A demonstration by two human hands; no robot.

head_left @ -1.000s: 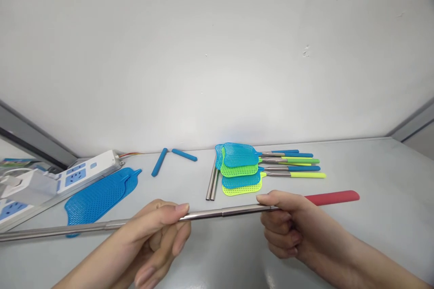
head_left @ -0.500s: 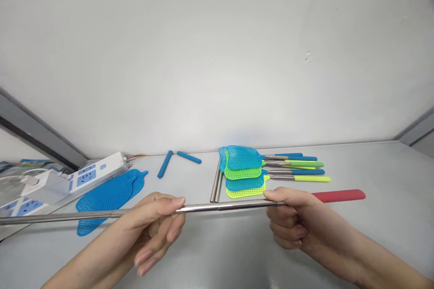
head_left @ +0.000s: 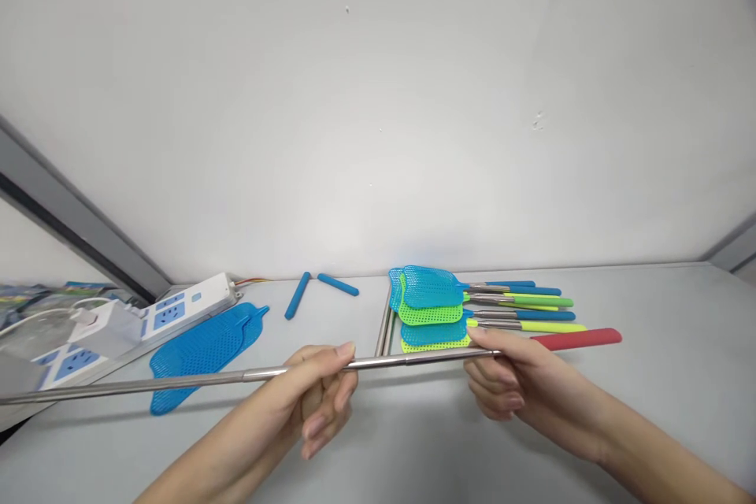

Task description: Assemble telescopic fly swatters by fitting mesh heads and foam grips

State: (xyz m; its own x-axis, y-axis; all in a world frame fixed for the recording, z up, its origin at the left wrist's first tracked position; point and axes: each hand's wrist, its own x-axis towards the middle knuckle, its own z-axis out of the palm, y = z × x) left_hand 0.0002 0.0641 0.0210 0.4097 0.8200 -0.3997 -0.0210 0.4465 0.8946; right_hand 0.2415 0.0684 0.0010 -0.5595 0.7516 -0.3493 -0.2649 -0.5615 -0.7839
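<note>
A telescopic metal rod (head_left: pixel 381 361) runs level across the front, its left end past the picture's edge. My left hand (head_left: pixel 324 394) pinches the rod near its middle between thumb and forefinger, the other fingers loosely curled below. Closed around the rod, just left of its red handle (head_left: pixel 582 339), is my right hand (head_left: pixel 508 378). Behind the right hand lies a stack of fly swatters (head_left: pixel 434 287) with blue and green mesh heads, steel shafts and coloured handles. Loose blue swatter heads (head_left: pixel 194 350) lie behind the rod on the left.
Two blue handle sleeves (head_left: pixel 297 295) lie near the wall. Bare metal tubes (head_left: pixel 387 331) stick out from under the swatter stack. A white power strip (head_left: pixel 192 301) with a plugged-in adapter (head_left: pixel 112 327) occupies the left side. A white wall (head_left: pixel 378 134) closes off the back.
My left hand has come closer to my right hand. The rod's sections between the left joint and the red handle look shorter. The whole view has shifted slightly.
</note>
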